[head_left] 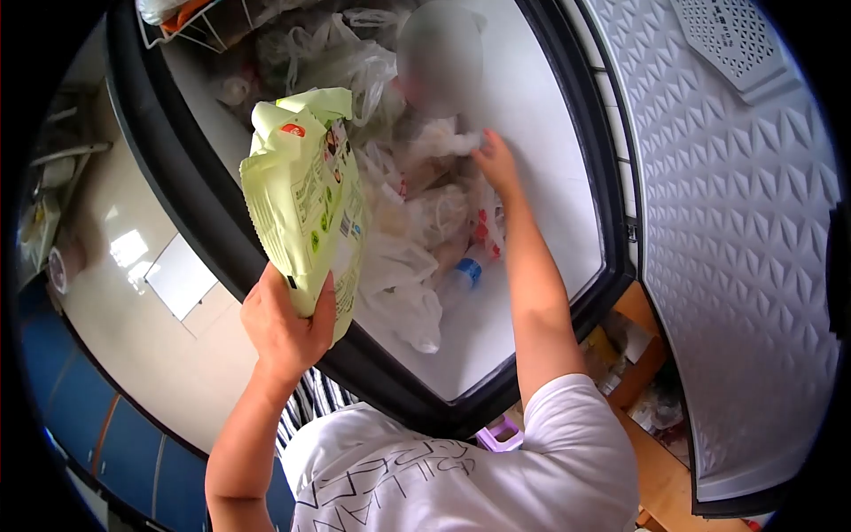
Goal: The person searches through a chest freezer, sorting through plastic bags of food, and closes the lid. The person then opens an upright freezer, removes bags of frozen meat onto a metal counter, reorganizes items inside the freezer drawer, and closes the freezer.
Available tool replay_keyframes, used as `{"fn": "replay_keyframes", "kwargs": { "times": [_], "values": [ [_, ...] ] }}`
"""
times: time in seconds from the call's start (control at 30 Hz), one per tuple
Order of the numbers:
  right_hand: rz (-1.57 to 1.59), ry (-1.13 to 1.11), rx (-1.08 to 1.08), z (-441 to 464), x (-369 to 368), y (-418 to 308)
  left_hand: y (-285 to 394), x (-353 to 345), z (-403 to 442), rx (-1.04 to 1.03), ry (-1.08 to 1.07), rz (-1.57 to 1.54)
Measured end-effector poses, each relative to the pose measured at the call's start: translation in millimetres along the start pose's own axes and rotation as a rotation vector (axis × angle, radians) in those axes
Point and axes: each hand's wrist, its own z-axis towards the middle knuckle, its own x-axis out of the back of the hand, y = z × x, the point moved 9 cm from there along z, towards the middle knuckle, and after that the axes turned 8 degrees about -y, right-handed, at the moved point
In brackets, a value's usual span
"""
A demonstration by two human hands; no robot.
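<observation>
My left hand (pixel 288 317) grips the lower end of a light green food packet (pixel 306 199) and holds it up over the near rim of an open chest freezer (pixel 567 115). The packet has a crimped edge, a red logo and printed pictures; its contents do not show. My right hand (pixel 499 164) reaches down inside the freezer, with its fingertips closed on a whitish plastic bag (pixel 448 142). More clear and white plastic bags (pixel 403 288) lie around it. A blue cap-like thing (pixel 467 273) sits among them below my right hand.
A white wire basket (pixel 199 31) hangs at the freezer's upper left. The raised, patterned freezer lid (pixel 736 239) stands at the right. Blue cabinets (pixel 80 399) line the lower left, and a purple plastic stool (pixel 503 434) is by the freezer's near corner.
</observation>
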Motion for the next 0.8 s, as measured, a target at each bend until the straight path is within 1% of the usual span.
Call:
{"fn": "replay_keyframes", "kwargs": {
  "times": [0.03,0.07,0.13,0.17,0.23,0.27,0.33,0.37,0.43,0.47,0.53,0.57,0.63,0.67,0.73,0.8],
  "values": [
    [-0.080,0.085,-0.004,-6.3,1.3,5.1,0.1,-0.2,0.5,-0.007,0.000,-0.001],
    [-0.078,0.084,-0.009,-14.4,-4.7,11.2,0.1,-0.3,-1.2,-0.006,-0.006,0.000],
    [-0.339,-0.160,0.019,-32.2,-38.5,17.5,0.2,-0.5,-0.1,0.000,0.003,0.006],
    [-0.339,-0.160,0.015,-41.7,-46.7,19.3,0.4,-1.3,1.2,0.000,-0.001,0.004],
    [-0.753,-0.458,0.035,-63.1,-96.0,25.6,3.0,0.9,1.6,-0.026,0.022,0.005],
    [-0.753,-0.462,0.038,-69.8,-106.7,25.9,2.7,1.1,2.6,-0.022,0.023,0.007],
    [-0.781,-0.461,0.135,-74.6,-127.1,19.7,2.3,0.0,3.6,-0.023,0.018,0.013],
    [-0.781,-0.466,0.137,-72.1,-134.6,21.1,1.4,-0.4,4.0,-0.016,0.023,0.001],
    [-0.836,-0.437,0.048,-61.3,-140.6,24.8,2.1,0.7,3.4,-0.021,0.020,0.011],
    [-0.835,-0.438,0.055,-56.2,-142.4,21.6,3.0,0.4,4.1,-0.028,0.011,0.019],
    [-0.831,-0.489,-0.054,-48.5,-144.7,30.1,3.5,0.9,4.3,-0.030,0.014,0.019],
    [-0.833,-0.491,-0.046,-44.3,-146.9,29.7,3.8,0.3,4.3,-0.030,0.006,0.029],
    [-0.815,-0.486,-0.110,-41.0,-146.8,34.9,4.0,-0.5,3.9,-0.024,-0.008,0.036],
    [-0.811,-0.490,-0.113,-45.1,-148.2,35.9,2.4,-1.4,4.2,-0.021,-0.014,0.037],
    [-0.854,-0.340,-0.080,-60.3,-134.7,25.3,1.7,-1.1,4.4,-0.035,-0.008,0.016],
    [-0.844,-0.343,-0.063,-95.2,-129.0,18.3,1.4,-1.5,4.2,-0.040,-0.023,0.004]
  ]
}}
